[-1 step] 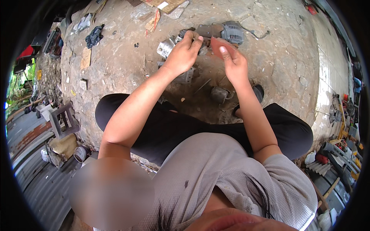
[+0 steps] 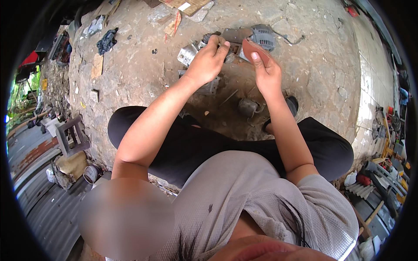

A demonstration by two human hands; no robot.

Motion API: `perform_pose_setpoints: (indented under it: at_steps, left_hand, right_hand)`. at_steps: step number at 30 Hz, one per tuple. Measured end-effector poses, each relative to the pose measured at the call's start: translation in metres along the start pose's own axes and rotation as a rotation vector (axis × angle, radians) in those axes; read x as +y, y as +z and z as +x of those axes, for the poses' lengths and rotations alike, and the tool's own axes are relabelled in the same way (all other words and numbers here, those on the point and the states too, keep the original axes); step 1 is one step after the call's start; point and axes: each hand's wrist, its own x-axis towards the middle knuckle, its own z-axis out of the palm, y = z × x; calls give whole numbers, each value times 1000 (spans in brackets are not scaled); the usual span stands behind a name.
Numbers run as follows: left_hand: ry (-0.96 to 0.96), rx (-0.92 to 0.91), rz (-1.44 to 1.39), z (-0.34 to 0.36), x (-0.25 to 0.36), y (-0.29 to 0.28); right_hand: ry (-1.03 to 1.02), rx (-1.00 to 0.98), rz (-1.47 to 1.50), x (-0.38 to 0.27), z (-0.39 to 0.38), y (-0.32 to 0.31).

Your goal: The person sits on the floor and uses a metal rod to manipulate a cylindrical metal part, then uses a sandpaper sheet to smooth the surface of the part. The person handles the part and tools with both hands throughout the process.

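My left hand is closed on a dark metal part, mostly hidden under its fingers and close above the ground. To its right, my right hand pinches a reddish-brown sheet of sandpaper, thumb on top and the sheet bent. The sandpaper is apart from my left hand. Beyond both hands lies a grey power tool with a vented housing and a cord. A silvery metal piece sits at the left of my left hand, and another metal part lies below it.
Between my feet rests a dark, rounded metal part. Wooden boards and scraps lie at the far edge, with a crumpled dark cloth at the far left. A grey slotted block and corrugated sheets are at the left.
My right hand has drawn the sandpaper slightly right and nearer, and the sheet now looks more curled and edge-on. My left hand has stayed in place.
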Motion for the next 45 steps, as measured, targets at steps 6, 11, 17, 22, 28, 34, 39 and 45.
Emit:
perform_pose_setpoints:
  at_steps: [6, 11, 17, 22, 28, 34, 39, 45]
  left_hand:
    - [19, -11, -11, 1, 4, 1]
    - [32, 7, 13, 1, -1, 2]
    - [32, -11, -28, -2, 5, -1]
    - [41, -1, -39, -2, 2, -2]
    - [10, -13, -14, -2, 8, -4]
    - [41, -13, -7, -2, 7, -4]
    - [56, 6, -10, -1, 4, -1]
    - [32, -13, -13, 0, 4, 0]
  right_hand:
    - [185, -219, -143, 12, -9, 0]
    - [8, -182, -193, -7, -5, -1]
    - [-1, -82, -108, 2, -8, 3]
    - [56, -72, -41, 2, -9, 8]
    - [189, -78, -15, 3, -8, 4]
    - [239, -369, -397, -14, -3, -1]
    - [55, -79, -117, -8, -6, 4]
    - [62, 119, 79, 1, -9, 10]
